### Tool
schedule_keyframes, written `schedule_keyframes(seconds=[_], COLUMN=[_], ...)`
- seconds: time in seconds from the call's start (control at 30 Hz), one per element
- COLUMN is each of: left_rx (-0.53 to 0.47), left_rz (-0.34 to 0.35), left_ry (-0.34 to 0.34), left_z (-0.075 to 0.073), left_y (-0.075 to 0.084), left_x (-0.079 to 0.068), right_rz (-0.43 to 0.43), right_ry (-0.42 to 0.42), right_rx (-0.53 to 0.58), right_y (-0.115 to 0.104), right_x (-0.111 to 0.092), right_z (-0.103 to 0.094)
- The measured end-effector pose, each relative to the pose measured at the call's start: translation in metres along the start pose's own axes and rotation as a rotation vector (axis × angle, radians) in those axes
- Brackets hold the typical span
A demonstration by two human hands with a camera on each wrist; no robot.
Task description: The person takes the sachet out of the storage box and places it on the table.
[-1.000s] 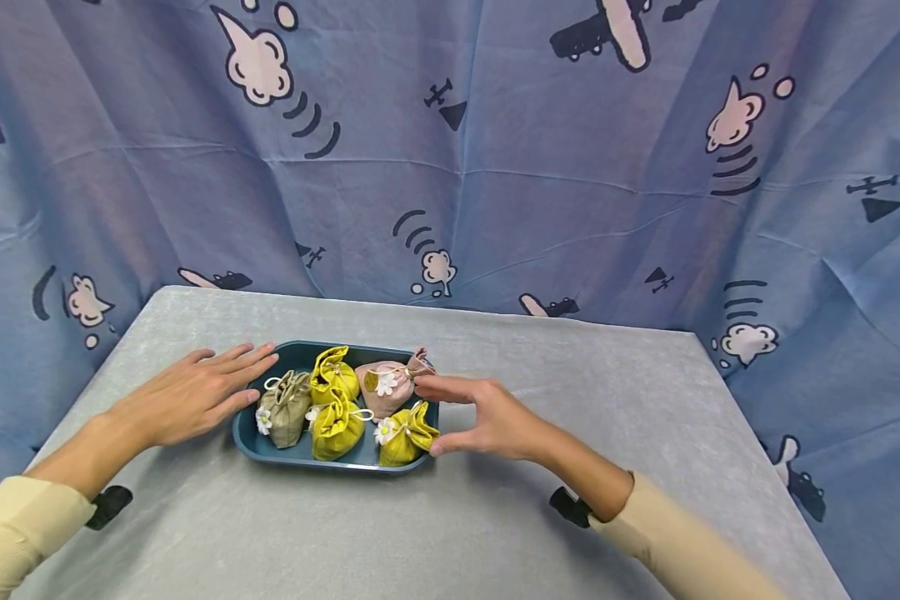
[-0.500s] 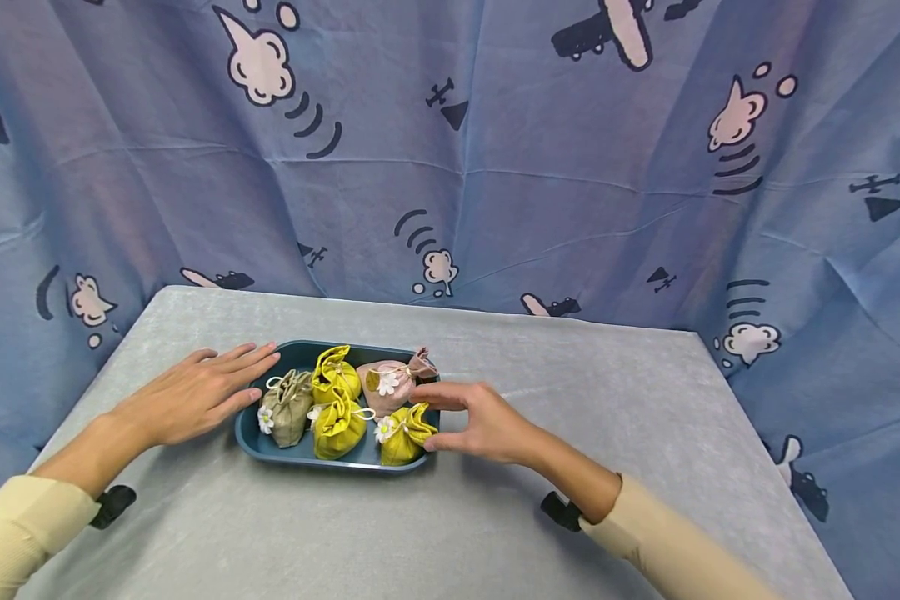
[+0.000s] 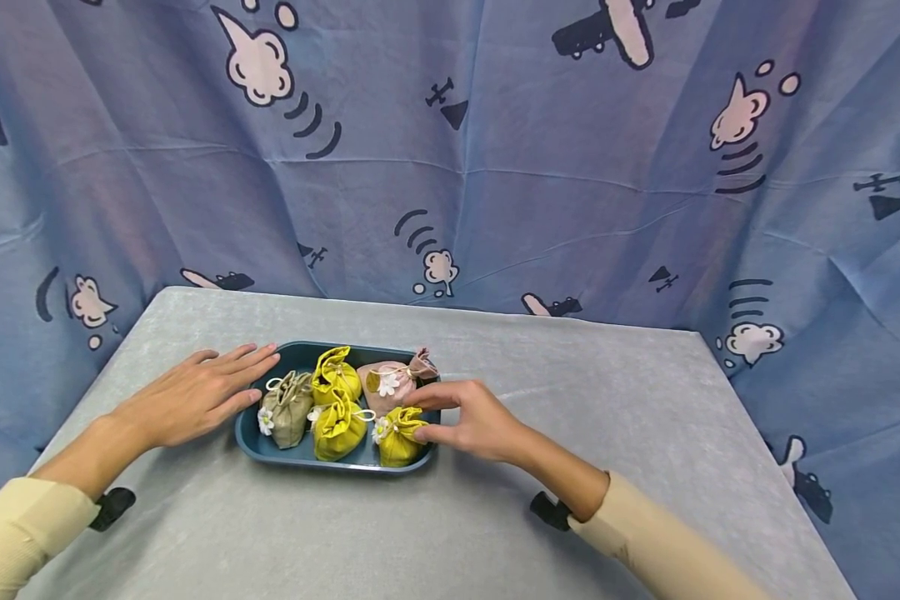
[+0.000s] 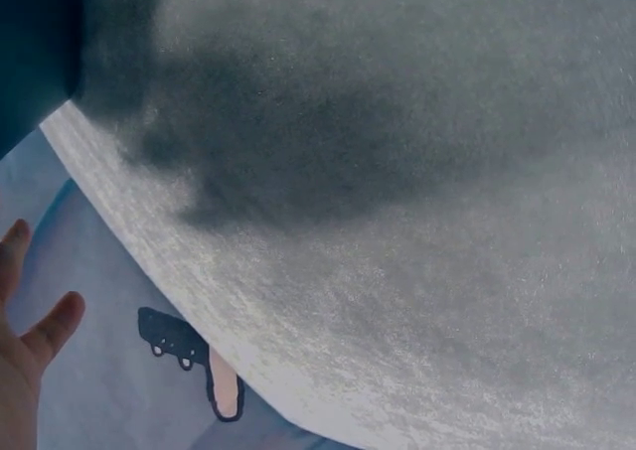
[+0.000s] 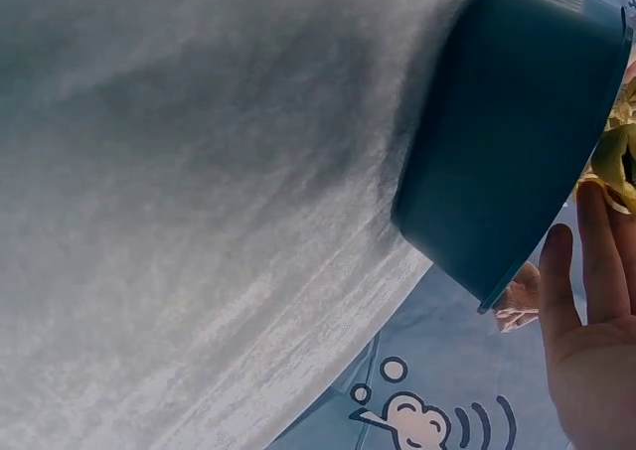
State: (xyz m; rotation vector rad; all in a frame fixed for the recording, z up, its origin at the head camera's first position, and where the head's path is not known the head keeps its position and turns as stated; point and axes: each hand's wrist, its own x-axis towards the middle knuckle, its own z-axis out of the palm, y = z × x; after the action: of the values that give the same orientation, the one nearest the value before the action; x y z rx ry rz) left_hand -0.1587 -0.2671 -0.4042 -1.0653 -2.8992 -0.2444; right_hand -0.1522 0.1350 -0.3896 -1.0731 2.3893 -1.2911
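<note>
While empty left hand [image 3: 183, 398] stays straight-fingered at left edge of tray [image 3: 315, 464], right hand [image 3: 478, 421] has moved inward, half curled against yellow bag [image 3: 397, 450] in near right corner; grip unclear, handling likely begun.

The tray [image 5: 507, 122] looks like smooth plastic, faintly glossy at the rim. The yellow pouches [image 3: 337, 443], one by its near right corner, are gathered cloth with a satiny sheen. The olive pouch [image 3: 288, 414] by its left edge and the pink pouch [image 3: 379, 403] toward its far right corner look duller. The grey surface [image 3: 570, 400] is matt; beyond its far edge, the curtain [image 3: 570, 225] is creased cloth.
</note>
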Motion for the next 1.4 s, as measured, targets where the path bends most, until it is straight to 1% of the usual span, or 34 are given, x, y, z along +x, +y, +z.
schedule_keyframes(seconds=[0.4,0.63,1.03,1.23,1.4], left_rx=[0.003,0.006,0.009,0.008,0.011], left_rz=[0.005,-0.001,0.002,0.000,0.005], left_ry=[0.006,0.006,0.017,0.018,0.023], left_z=[0.001,0.001,0.004,0.004,0.004], left_y=[0.000,0.001,0.001,0.001,0.001], left_x=[0.000,0.000,0.000,0.000,0.000], right_rz=[0.021,0.034,0.034,0.046,0.058], right_ry=[0.039,0.079,0.127,0.170,0.188], right_rx=[-0.043,-0.059,-0.083,-0.075,-0.088], right_y=[-0.008,-0.011,-0.014,-0.012,-0.014], right_x=[0.002,0.003,0.007,0.008,0.009], right_z=[0.004,0.007,0.011,0.011,0.006])
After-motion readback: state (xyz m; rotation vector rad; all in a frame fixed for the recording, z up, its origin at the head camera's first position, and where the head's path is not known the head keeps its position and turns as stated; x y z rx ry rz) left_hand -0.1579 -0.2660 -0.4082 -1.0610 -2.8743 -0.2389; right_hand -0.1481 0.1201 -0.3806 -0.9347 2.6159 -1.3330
